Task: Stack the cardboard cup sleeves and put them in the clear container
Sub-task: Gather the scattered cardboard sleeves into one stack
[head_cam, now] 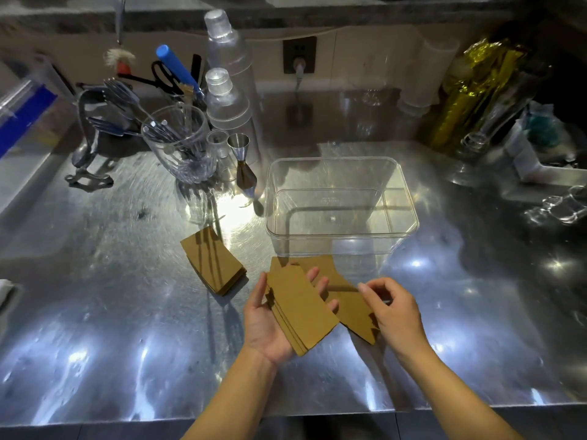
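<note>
1. Brown cardboard fills the left hand [270, 319]: it lies palm up and holds a small stack of sleeves [301, 312], thumb on one long edge and fingers curled under the other. The stack looks like several sleeves, their edges not fully lined up.
2. The right hand [392, 308] hangs just beside this stack, fingers half curled and pinched close together. It holds nothing that I can see; it seems to reach for the loose sleeves [346, 300] under it.
3. These loose sleeves lie flat on the steel counter [127, 312], partly under the left hand's stack and near the front wall of the container. How many they are I cannot tell, perhaps two or three, spread like a fan.
4. A second pile of sleeves [214, 260] rests on the counter to the left, apart from both hands and quite tidy.
5. The clear container [341, 203] stands in the middle of the counter, behind the hands. It is open and I see no sleeve inside it.
6. Further back, toward the rear left corner, there is a glass with forks [178, 142], a metal measuring cup [243, 163] and plastic bottles [228, 90].
7. My judgement of the progress: the stacking is in hand but not finished. The loose sleeves must still be gathered, the left pile joined or carried separately, and nothing is placed in the container yet, so more than half is left.
</note>
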Demonstrator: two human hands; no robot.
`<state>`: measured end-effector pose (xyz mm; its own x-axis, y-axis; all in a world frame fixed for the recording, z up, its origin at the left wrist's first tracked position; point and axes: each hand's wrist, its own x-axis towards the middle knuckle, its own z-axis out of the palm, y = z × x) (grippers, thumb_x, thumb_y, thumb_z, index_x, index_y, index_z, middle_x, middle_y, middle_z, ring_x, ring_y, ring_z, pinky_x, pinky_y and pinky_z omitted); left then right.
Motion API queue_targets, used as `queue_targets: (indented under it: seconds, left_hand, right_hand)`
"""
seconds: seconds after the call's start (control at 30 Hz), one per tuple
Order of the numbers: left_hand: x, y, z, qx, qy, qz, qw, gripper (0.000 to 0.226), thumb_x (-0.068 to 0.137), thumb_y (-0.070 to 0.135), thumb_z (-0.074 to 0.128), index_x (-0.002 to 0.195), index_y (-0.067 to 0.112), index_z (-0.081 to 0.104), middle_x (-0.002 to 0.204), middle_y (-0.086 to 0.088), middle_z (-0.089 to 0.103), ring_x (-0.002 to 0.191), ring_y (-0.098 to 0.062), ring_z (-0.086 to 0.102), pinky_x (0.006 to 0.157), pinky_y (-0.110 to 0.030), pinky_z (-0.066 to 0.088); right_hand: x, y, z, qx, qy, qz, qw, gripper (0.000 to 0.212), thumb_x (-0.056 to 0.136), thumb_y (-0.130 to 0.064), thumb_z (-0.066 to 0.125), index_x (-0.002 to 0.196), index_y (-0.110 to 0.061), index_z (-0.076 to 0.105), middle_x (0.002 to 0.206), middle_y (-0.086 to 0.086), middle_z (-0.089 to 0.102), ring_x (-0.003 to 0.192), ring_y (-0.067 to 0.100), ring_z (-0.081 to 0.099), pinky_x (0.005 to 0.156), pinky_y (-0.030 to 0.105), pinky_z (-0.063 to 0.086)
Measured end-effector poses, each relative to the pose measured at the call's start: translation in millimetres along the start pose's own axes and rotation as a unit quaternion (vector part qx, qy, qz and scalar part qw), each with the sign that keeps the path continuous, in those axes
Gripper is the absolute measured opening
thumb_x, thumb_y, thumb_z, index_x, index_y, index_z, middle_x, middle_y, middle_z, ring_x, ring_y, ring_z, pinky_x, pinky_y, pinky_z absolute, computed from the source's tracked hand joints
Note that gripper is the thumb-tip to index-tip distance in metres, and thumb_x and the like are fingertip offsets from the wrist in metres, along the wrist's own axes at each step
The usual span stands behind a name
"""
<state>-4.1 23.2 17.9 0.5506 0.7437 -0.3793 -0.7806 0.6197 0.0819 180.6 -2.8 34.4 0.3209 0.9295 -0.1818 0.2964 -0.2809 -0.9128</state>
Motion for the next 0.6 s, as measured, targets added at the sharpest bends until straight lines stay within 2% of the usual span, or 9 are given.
queue_targets:
  seconds: [0.1,0.17,0.23,0.3,0.33,0.4,0.5,0.6]
  left_hand:
    - [2.6,1.2,-4.0,-0.009,-0.044,-0.012,0.999,0.083,0.066,0.043,0.075,0.139,0.022,0.041,0.141,-0.02,0.047,0.128,-0.037,0.046,0.104,-0.067,0.028]
    - [4.6,2.2,-4.5,-0.002,-0.048,-0.012,0.999,0.078,0.066,0.044,0.075,0.136,0.025,0.045,0.142,-0.018,0.046,0.128,-0.035,0.046,0.104,-0.067,0.027]
    - [5.3,3.5,-4.5,-0.002,-0.049,-0.006,0.999,0.066,0.066,0.043,0.075,0.127,0.026,0.054,0.141,-0.017,0.048,0.127,-0.035,0.048,0.102,-0.069,0.028]
    - [5.3,6.5,-4.6,0.003,-0.042,0.002,0.999,0.062,0.067,0.044,0.074,0.123,0.026,0.057,0.139,-0.017,0.05,0.125,-0.034,0.049,0.1,-0.07,0.03]
    - [5.0,8.2,-4.4,0.007,-0.038,0.006,0.999,0.061,0.067,0.045,0.073,0.123,0.025,0.057,0.138,-0.017,0.051,0.125,-0.034,0.05,0.099,-0.07,0.031]
    - [5.2,11.4,-4.6,0.008,-0.03,0.016,0.999,0.06,0.069,0.046,0.07,0.123,0.024,0.058,0.137,-0.017,0.053,0.125,-0.034,0.05,0.098,-0.07,0.031]
    - [5.8,15.1,-6.1,0.001,-0.02,0.029,0.999,0.064,0.068,0.046,0.071,0.126,0.024,0.056,0.138,-0.016,0.052,0.125,-0.034,0.049,0.098,-0.07,0.032]
    - [6.5,17.7,-6.4,-0.008,-0.025,0.032,0.999,0.063,0.071,0.047,0.069,0.128,0.025,0.054,0.14,-0.015,0.05,0.127,-0.033,0.048,0.099,-0.069,0.032]
  right_hand:
    - [-2.0,5.1,-3.4,-0.031,0.013,-0.013,0.999,0.012,0.081,-0.031,0.062,0.071,-0.028,0.058,0.072,-0.005,0.061,0.07,0.016,0.056,0.059,0.023,0.043]
    - [-0.6,8.9,-6.2,-0.129,0.009,-0.037,0.991,0.011,0.078,-0.033,0.066,0.083,-0.027,0.057,0.086,-0.007,0.06,0.085,0.019,0.055,0.071,0.028,0.044]
    - [-0.3,14.5,-7.0,-0.261,-0.051,-0.043,0.963,0.045,0.073,-0.043,0.068,0.111,-0.025,0.053,0.117,-0.002,0.055,0.114,0.02,0.045,0.093,0.033,0.031]
    - [-3.0,21.6,-6.3,-0.351,-0.124,-0.046,0.927,0.078,0.069,-0.057,0.063,0.134,-0.027,0.033,0.148,-0.002,0.03,0.135,0.015,0.022,0.104,0.033,0.014]
    - [-4.7,25.3,-5.5,-0.378,-0.144,-0.062,0.912,0.086,0.068,-0.062,0.06,0.139,-0.03,0.024,0.154,-0.005,0.018,0.139,0.014,0.012,0.108,0.034,0.009]
    - [-7.0,31.4,-4.5,-0.403,-0.146,-0.1,0.898,0.085,0.071,-0.063,0.055,0.141,-0.032,0.019,0.156,-0.006,0.012,0.142,0.014,0.006,0.109,0.034,0.008]
    - [-4.5,32.2,-6.1,-0.396,-0.088,-0.135,0.904,0.069,0.079,-0.052,0.056,0.137,-0.024,0.032,0.149,-0.004,0.033,0.136,0.015,0.025,0.103,0.029,0.016]
    - [-2.2,25.3,-7.5,-0.364,-0.052,-0.143,0.919,0.059,0.076,-0.045,0.063,0.127,-0.022,0.044,0.13,-0.003,0.052,0.121,0.017,0.042,0.091,0.026,0.021]
